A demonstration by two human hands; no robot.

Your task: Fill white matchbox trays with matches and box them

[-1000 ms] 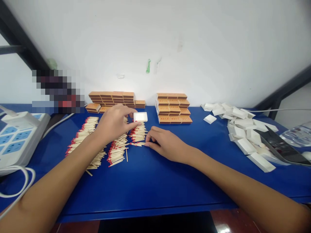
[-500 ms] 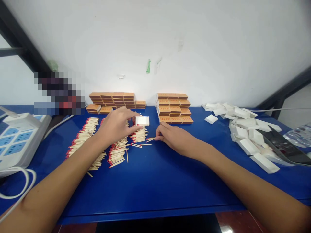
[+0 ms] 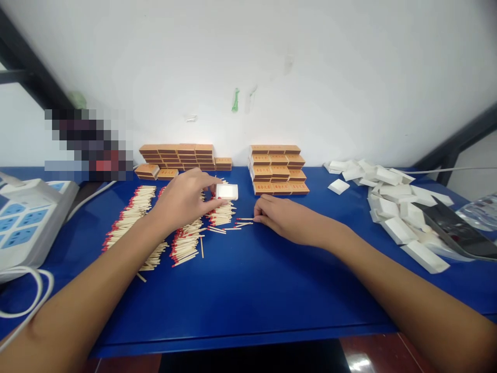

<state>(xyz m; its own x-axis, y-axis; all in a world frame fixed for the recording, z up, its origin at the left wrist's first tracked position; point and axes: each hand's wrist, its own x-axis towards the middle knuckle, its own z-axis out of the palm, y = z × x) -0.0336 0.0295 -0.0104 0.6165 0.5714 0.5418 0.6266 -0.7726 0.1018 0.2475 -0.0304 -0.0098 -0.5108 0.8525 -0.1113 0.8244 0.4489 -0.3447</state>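
My left hand (image 3: 190,194) grips a small white inner matchbox tray (image 3: 227,192) by its left end, between thumb and fingers. The tray's hollow faces me. It is held over a heap of red-tipped matches (image 3: 222,213). To its right, my right hand (image 3: 277,216) is closed in a pinch just above the tabletop. A single match (image 3: 244,219) points left out of its fingertips, head outward. Other loose matches (image 3: 217,229) lie just left of those fingertips. More match piles (image 3: 186,243) spread beneath and beside my left forearm.
Orange matchboxes stand in a left stack (image 3: 176,155) and a stepped right stack (image 3: 277,173) against the wall. White trays (image 3: 388,207) are heaped at right beside a dark phone (image 3: 454,228). A power strip (image 3: 27,223) with a white cable sits at left on the blue table (image 3: 248,295).
My right hand has drawn slightly right, away from the loose matches, with a match at its fingertips. My left hand keeps the tray almost still. The view has shifted a little.
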